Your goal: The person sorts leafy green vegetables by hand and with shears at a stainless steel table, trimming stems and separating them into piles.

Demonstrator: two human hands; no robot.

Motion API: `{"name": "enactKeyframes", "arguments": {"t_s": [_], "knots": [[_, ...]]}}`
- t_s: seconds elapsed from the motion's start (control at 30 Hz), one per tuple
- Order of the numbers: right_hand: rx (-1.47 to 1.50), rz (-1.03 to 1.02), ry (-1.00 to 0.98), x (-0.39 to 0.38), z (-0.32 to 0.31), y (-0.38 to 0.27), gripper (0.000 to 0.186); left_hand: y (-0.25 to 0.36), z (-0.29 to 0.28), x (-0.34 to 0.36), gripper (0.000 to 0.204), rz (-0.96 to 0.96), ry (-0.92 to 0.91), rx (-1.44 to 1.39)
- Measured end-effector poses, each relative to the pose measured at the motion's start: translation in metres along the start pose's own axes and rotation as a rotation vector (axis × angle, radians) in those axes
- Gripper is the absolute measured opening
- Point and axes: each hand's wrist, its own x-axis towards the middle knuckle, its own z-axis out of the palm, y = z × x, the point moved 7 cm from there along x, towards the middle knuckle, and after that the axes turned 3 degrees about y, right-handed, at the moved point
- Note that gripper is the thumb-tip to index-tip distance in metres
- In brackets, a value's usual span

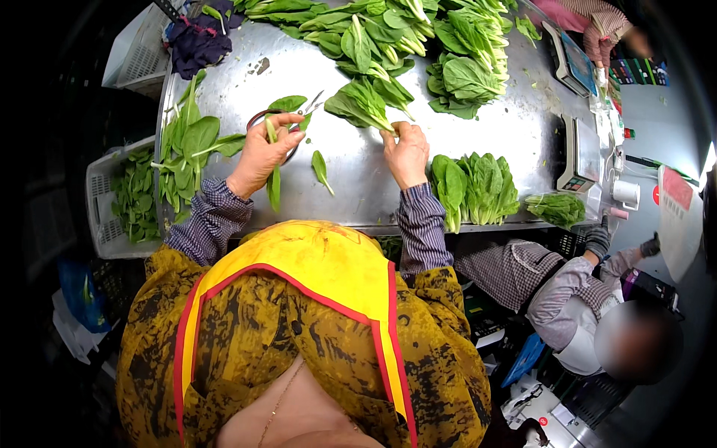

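A yellow apron with red trim fills the foreground. Beyond it, the left hand grips metal scissors with dark loop handles and a green leaf — fingers closed. The right hand pinches a leafy green bunch by its stem on the steel table.

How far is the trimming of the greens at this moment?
Done, it seems: trimmed bunches lie in a row at the table edge, loose cut leaves piled on the left. In hand: left hand holds scissors and a leaf, right hand grips a bunch. Left: a large untrimmed pile at the far side.
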Motion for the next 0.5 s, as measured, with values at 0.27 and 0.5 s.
{"name": "enactKeyframes", "arguments": {"t_s": [0.27,0.5], "knots": [[0.816,-0.188,-0.053,-0.019,-0.080,-0.088,0.018,0.084,0.061,-0.025,0.039,0.714,-0.145,0.551],[1.108,-0.082,-0.190,-0.017,-0.065,-0.099,0.017,0.060,0.062,-0.002,0.038,0.293,-0.294,0.461]]}}
